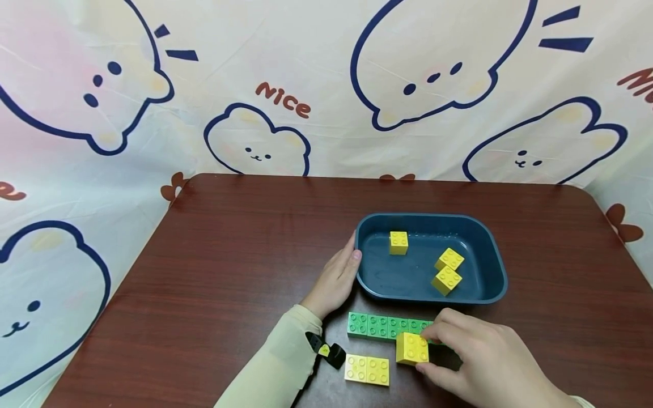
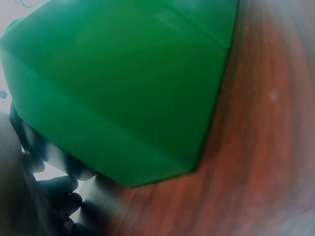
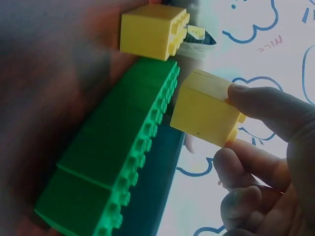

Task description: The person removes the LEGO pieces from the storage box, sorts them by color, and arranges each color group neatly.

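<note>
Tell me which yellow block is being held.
The yellow block pinched in the right hand. It alone is gripped; three yellow blocks sit inside the blue tray and a yellow pair lies on the table.

Forward of my right hand (image 1: 484, 357), which carries a held brick (image 1: 412, 348), the green brick row (image 1: 377, 326) and then the near wall of the blue tray (image 1: 403, 277) obstruct a level path; access is over the rim, with bare floor between the left brick (image 1: 398, 242) and the two right bricks (image 1: 446, 280). My left hand (image 1: 334, 280) blocks the tray's left side, and the yellow pair (image 1: 366, 370) obstructs leftward travel toward my left sleeve (image 1: 278, 351). Unobstructed tabletop (image 1: 229, 255) lies outward of both hands and beyond the tray.
</note>
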The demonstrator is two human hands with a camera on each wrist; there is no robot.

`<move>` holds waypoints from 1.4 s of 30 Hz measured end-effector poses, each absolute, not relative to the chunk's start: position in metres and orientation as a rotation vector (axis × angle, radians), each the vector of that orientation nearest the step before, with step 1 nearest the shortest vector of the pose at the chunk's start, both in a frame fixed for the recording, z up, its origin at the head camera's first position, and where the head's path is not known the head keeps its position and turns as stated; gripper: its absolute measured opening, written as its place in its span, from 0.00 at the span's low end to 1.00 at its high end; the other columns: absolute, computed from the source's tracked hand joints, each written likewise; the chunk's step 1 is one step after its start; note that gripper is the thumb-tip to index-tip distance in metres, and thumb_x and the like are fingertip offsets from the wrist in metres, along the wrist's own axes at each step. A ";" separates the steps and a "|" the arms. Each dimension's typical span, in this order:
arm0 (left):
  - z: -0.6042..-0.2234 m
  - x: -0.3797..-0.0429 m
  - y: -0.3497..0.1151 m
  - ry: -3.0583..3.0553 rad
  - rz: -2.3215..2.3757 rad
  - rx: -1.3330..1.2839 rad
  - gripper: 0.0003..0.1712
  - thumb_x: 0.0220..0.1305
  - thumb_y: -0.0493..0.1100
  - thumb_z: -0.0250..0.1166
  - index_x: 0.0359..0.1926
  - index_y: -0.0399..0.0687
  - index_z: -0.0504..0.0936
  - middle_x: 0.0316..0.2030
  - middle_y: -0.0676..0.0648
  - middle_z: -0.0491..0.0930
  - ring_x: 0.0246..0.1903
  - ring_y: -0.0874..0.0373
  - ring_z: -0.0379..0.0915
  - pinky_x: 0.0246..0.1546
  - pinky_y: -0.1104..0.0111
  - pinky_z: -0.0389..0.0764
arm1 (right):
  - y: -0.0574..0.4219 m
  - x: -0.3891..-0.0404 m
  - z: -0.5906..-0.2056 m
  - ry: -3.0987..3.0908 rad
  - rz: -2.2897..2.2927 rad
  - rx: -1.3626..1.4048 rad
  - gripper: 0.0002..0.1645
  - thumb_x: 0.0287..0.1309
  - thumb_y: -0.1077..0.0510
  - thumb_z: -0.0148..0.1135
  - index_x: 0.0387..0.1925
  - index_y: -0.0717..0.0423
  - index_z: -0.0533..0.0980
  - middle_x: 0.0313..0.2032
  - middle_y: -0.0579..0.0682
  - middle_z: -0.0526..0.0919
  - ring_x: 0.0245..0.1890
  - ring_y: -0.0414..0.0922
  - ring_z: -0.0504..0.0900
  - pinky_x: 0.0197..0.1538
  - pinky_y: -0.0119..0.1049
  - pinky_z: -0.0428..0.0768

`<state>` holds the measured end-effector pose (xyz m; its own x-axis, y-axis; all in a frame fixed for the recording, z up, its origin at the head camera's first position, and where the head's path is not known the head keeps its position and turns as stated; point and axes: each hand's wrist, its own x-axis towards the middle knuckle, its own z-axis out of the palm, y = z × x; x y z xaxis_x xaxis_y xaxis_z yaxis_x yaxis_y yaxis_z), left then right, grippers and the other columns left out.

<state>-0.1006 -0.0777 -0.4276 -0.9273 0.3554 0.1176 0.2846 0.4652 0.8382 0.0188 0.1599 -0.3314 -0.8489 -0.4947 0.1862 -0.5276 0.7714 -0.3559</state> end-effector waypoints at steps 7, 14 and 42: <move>-0.428 -0.101 -0.077 2.618 1.472 0.576 0.30 0.73 0.60 0.31 0.72 0.65 0.42 0.70 0.60 0.45 0.68 0.59 0.45 0.66 0.57 0.52 | 0.158 0.025 -0.342 -2.975 0.633 0.874 0.17 0.42 0.34 0.69 0.32 0.32 0.77 0.30 0.25 0.69 0.24 0.25 0.65 0.22 0.23 0.68; -0.428 -0.100 -0.077 2.620 1.467 0.574 0.30 0.73 0.60 0.31 0.72 0.64 0.42 0.70 0.59 0.45 0.68 0.59 0.46 0.66 0.57 0.52 | 0.155 0.030 -0.362 -2.952 0.656 0.955 0.16 0.42 0.37 0.70 0.32 0.34 0.78 0.29 0.27 0.71 0.25 0.25 0.64 0.21 0.23 0.67; -0.427 -0.100 -0.078 2.619 1.493 0.585 0.30 0.73 0.60 0.32 0.73 0.64 0.42 0.70 0.59 0.46 0.68 0.59 0.46 0.65 0.57 0.53 | 0.149 0.033 -0.377 -2.958 0.583 1.001 0.20 0.43 0.32 0.66 0.32 0.37 0.79 0.27 0.27 0.67 0.23 0.25 0.62 0.21 0.23 0.64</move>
<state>-0.1001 -0.0776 -0.4267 -0.9250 0.3590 0.1247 0.2903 0.4553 0.8417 0.0329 0.1492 -0.3771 -0.8007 -0.5933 0.0825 -0.5802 0.7340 -0.3531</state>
